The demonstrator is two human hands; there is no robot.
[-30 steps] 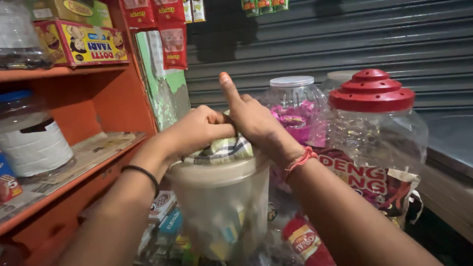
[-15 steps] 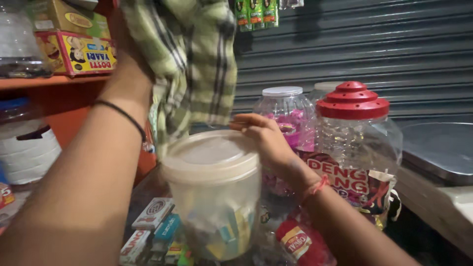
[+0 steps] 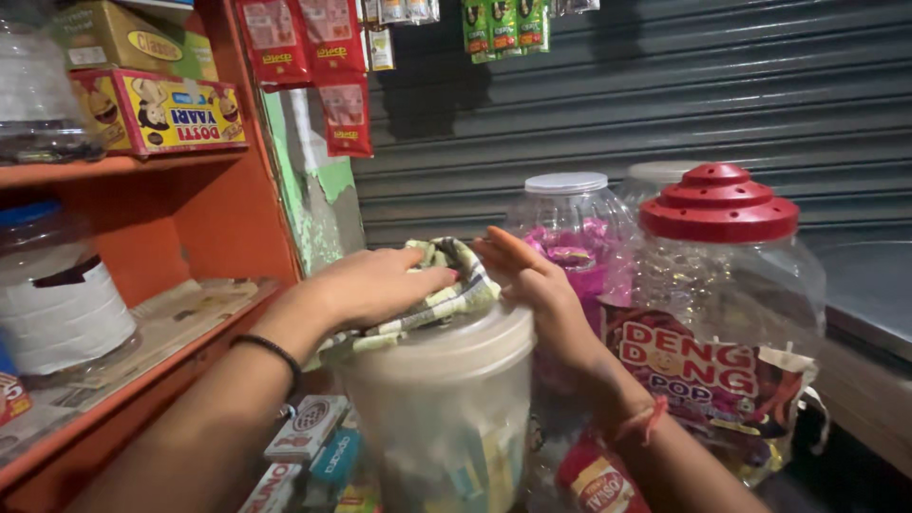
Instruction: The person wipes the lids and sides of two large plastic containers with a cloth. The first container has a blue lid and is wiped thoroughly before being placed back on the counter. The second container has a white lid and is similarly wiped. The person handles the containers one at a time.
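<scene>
**A:** Far left, what have we got?

**B:** An orange shelf unit [image 3: 142, 171] with a flat picture box [image 3: 157, 112] on the upper board and a big clear jar with a white band [image 3: 57, 304] below it. In front of that, the left forearm comes in from the bottom edge, angled up and to the right, a black band on the wrist.

**A:** And the hand itself?

**B:** The left hand [image 3: 375, 285] lies palm down, fingers stretched flat and close together, pressing a checked cloth [image 3: 446, 290] onto the white lid of the frosted jar [image 3: 446, 418]. It pins the cloth rather than clenching it. The cloth is bunched on the lid's top, one end trailing off the left rim.

**A:** Moving across?

**B:** The right hand [image 3: 532, 280] sits at the lid's right edge, fingers straight and pointing left, tips touching the cloth; whether any curl under it, I cannot tell. Its forearm drops away to the lower right, a red thread on the wrist.

**A:** Beyond that?

**B:** Just behind the hand, a clear jar of pink sweets [image 3: 570, 237], then a big jar with a red domed lid [image 3: 722, 285] beside it.
</scene>
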